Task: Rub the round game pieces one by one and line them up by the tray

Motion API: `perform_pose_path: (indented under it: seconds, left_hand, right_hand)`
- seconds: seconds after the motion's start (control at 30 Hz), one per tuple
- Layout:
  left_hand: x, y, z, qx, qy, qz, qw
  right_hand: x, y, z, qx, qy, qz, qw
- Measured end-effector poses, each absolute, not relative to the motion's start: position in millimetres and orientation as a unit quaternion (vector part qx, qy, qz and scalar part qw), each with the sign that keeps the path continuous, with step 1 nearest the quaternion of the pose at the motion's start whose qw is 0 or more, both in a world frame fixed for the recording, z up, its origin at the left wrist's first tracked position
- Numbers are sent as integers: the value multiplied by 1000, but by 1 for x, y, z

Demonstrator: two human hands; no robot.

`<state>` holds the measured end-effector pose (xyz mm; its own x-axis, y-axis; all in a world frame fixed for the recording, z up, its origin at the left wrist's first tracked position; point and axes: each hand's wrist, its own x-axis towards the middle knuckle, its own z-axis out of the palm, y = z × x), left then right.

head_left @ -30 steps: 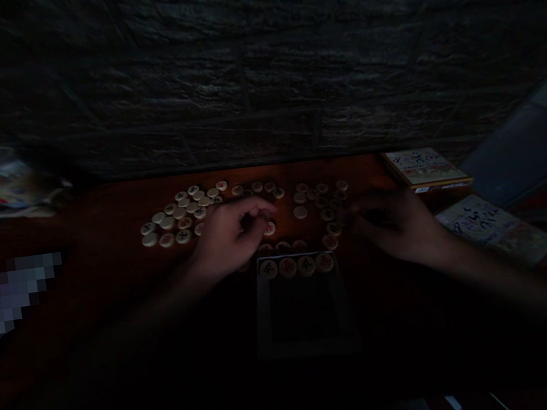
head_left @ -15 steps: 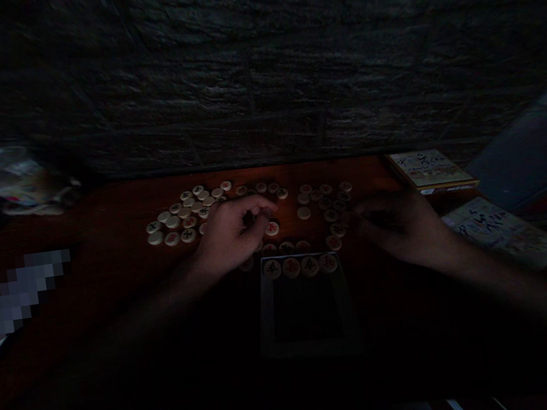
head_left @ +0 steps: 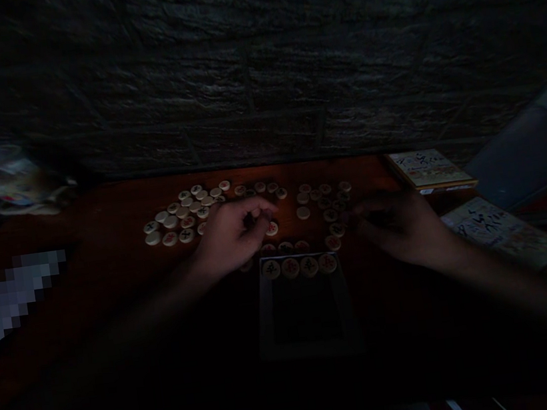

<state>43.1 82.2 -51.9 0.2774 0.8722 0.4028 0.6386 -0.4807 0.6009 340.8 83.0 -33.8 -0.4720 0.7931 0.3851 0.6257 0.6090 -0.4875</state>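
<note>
My left hand (head_left: 237,233) is curled above the middle of the table, thumb and index finger drawn in near a red-marked xiangqi piece (head_left: 271,228). Whatever may be inside its fingers is hidden. On the right, my right hand (head_left: 397,222) is also curled, its fingertips close beside a column of pieces (head_left: 337,230); shadow hides what they hold. Between the hands lies an open shallow box (head_left: 264,327), with a row of several round pieces (head_left: 290,268) along its far end. More xiangqi pieces (head_left: 169,222) form a cluster left of my left hand, some face up and some blank.
Two printed boxes (head_left: 430,167) lie at the right side of the wooden table (head_left: 104,220). At the far left stands a clear plastic cup (head_left: 10,176) with a straw. A dark stone wall (head_left: 258,86) rises behind the table. The light is very dim.
The view has shifted very slightly, so the table items sit a little differently in the picture. Both hands keep nearly the same pose and place, and no piece has visibly moved.
</note>
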Motion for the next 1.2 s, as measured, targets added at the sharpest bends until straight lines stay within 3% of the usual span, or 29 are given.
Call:
perform_pose_path:
  seconds: [0.33, 0.83, 1.2]
  left_hand:
    - [39, 86, -53, 778, 507, 343, 141]
    - [34, 87, -37, 765, 560, 311, 70]
    - [32, 91, -38, 765, 549, 324, 87]
  right_hand:
    - [345, 93, -31, -558, -751, 115, 334]
    - [343, 94, -32, -566, -756, 123, 303]
    - [344, 94, -33, -566, -765, 119, 283]
